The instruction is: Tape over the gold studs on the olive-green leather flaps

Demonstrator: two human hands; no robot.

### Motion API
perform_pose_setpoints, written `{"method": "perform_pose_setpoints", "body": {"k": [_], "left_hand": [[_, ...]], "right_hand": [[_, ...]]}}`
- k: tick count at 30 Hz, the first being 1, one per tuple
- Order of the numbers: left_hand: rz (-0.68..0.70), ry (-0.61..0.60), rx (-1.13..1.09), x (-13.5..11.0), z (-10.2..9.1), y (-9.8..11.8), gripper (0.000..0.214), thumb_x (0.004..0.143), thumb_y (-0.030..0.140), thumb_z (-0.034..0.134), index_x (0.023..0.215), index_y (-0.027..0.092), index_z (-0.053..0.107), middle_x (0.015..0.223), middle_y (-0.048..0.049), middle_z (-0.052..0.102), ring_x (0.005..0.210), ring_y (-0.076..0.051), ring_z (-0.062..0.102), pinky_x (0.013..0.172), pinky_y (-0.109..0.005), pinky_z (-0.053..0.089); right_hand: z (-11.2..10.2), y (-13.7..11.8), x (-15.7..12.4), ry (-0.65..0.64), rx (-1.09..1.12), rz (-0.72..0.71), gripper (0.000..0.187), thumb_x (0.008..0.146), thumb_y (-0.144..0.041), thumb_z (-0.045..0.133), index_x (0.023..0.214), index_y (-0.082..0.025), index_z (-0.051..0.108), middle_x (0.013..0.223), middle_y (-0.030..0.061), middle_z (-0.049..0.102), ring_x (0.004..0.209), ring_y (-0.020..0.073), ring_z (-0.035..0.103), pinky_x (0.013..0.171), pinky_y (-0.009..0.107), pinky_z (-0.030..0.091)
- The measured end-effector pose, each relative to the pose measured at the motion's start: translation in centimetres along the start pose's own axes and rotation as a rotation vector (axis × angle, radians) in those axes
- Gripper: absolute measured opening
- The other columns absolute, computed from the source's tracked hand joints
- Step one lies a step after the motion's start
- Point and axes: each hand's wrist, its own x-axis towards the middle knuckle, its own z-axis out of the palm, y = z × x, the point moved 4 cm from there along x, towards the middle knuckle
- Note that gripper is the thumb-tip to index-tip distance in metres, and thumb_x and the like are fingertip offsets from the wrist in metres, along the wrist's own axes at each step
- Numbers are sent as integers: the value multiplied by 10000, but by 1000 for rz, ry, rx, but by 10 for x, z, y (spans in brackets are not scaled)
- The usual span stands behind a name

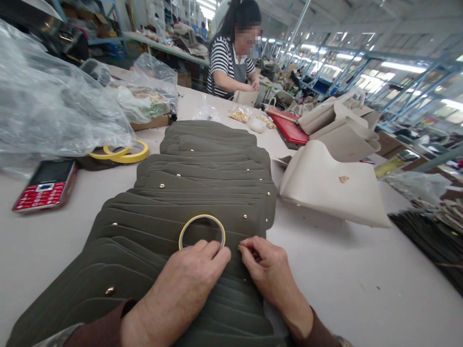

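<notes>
A long overlapping row of dark olive leather pieces (pixel 201 189) with small brass studs runs down the middle of the white table (pixel 372 290). My left hand (pixel 189 281) rests on the near pieces, fingers closed on the near rim of a thin yellow tape ring (pixel 201 230). My right hand (pixel 267 268) lies just right of the ring, thumb and fingers pinched together at the edge of a piece; what they pinch is too small to make out.
A red phone (pixel 45 186) and yellow tape rolls (pixel 121 152) lie at the left beside crumpled clear plastic bags (pixel 43 104). Cream leather panels (pixel 330 185) and a red piece (pixel 290 129) sit at right. A person in a striped shirt (pixel 227 62) works at the far end.
</notes>
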Motion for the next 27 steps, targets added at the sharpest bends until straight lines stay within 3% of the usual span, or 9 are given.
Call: {"method": "perform_pose_setpoints", "body": {"k": [4, 6, 8, 12, 15, 20, 24, 27], "left_hand": [[43, 165, 6, 2, -9, -5, 163, 890, 68, 489, 938, 197, 576, 891, -25, 637, 797, -200, 606, 679, -321, 540], [43, 312, 20, 3, -17, -9, 168, 920, 94, 449, 958, 179, 589, 947, -54, 655, 911, -214, 614, 773, -341, 549], [29, 407, 43, 4, -21, -14, 202, 939, 108, 413, 952, 168, 605, 980, -73, 670, 993, -224, 609, 836, -353, 544], [6, 384, 72, 8, -19, -17, 228, 932, 85, 404, 952, 160, 618, 991, -76, 686, 1026, -234, 606, 844, -364, 559], [-3, 348, 77, 9, -17, -16, 220, 918, 69, 417, 950, 159, 616, 994, -78, 689, 1034, -246, 606, 841, -378, 569], [-20, 334, 81, 11, -18, -15, 228, 901, 45, 422, 956, 144, 620, 987, -87, 693, 1038, -252, 613, 839, -387, 579], [-39, 337, 106, 12, -18, -14, 257, 897, 27, 403, 969, 135, 625, 1007, -99, 699, 1025, -243, 627, 805, -370, 589], [-38, 353, 99, 11, -20, -15, 260, 907, 36, 395, 965, 142, 625, 1004, -98, 703, 1031, -242, 624, 805, -363, 586]], "right_hand": [[-2, 10, -3, 3, 34, 139, 100, 897, -229, 586, 988, -192, 607, 628, -23, 656, 555, 153, 630, 570, 244, 476], [-5, 15, -7, 23, 117, 214, 105, 905, -270, 597, 973, -191, 586, 570, -45, 622, 493, 142, 604, 504, 229, 460], [-8, 15, -10, 26, 158, 178, 97, 917, -281, 585, 878, -196, 610, 621, -20, 650, 530, 138, 621, 514, 225, 473], [-7, 7, -13, 57, 28, -52, 126, 927, -227, 572, 873, -198, 682, 795, 38, 721, 687, 165, 673, 652, 264, 513], [-1, 3, -10, 85, -61, -120, 154, 945, -192, 530, 904, -185, 678, 809, 56, 723, 707, 174, 675, 680, 275, 516], [2, 0, -2, 31, -124, -106, 147, 922, -179, 537, 889, -171, 681, 729, 41, 661, 636, 154, 618, 619, 251, 477], [-3, 1, -6, -173, -47, -5, 118, 860, -167, 603, 790, -190, 695, 654, -2, 633, 562, 132, 580, 578, 236, 446], [-6, 4, -13, -318, 43, 103, 121, 832, -156, 631, 871, -208, 733, 632, -26, 648, 542, 124, 579, 555, 225, 428]]}}
